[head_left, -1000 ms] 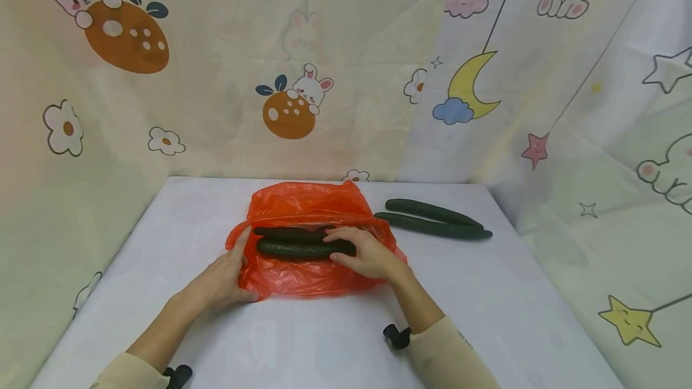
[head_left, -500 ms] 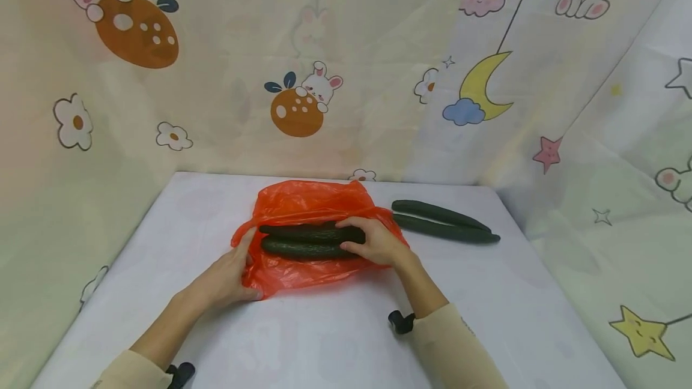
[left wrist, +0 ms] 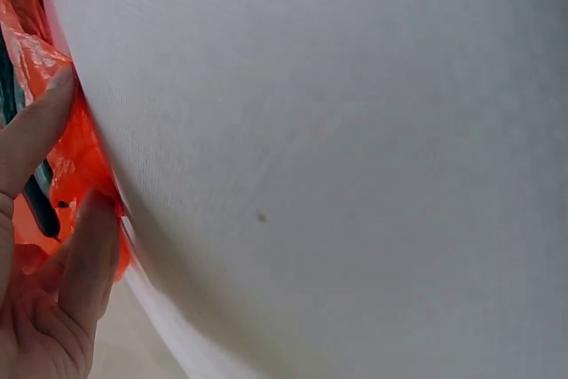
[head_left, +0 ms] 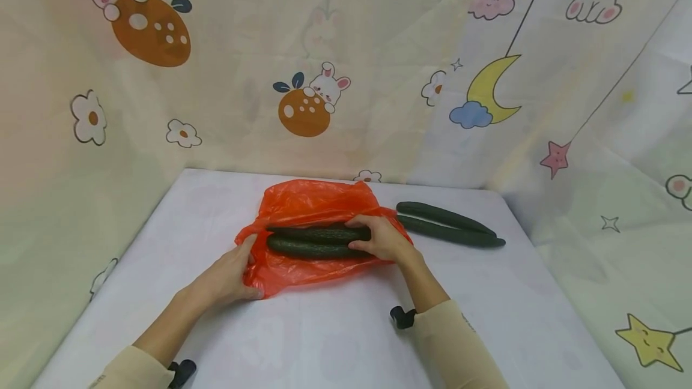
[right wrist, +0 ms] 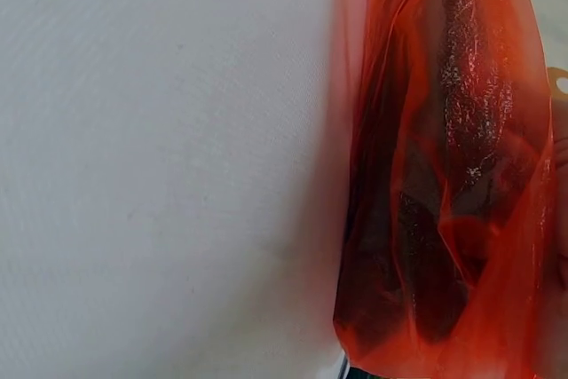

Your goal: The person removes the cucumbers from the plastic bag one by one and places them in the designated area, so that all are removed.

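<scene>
A red plastic bag (head_left: 319,194) lies at the middle of the table with its mouth spread toward me. Two dark green cucumbers (head_left: 313,248) lie side by side in it. My left hand (head_left: 232,272) grips the bag's left edge, thumb at the front corner and fingers farther back. In the left wrist view its fingers (left wrist: 89,255) press into the crumpled film. My right hand (head_left: 381,238) holds the right part of both cucumbers, with its fingers over the rear one and its thumb on the front one. The right wrist view shows dark shapes through the bag (right wrist: 497,130).
Two more cucumbers (head_left: 446,224) lie to the right of the bag, their left ends close to its edge. The white tabletop (head_left: 324,341) ends at a printed cloth backdrop (head_left: 243,77) behind and at the sides.
The head view has shifted slightly. My right hand has slid a little to the right along the cucumbers. The bag's front edge has drawn up toward them. My left hand stays at the same corner.
</scene>
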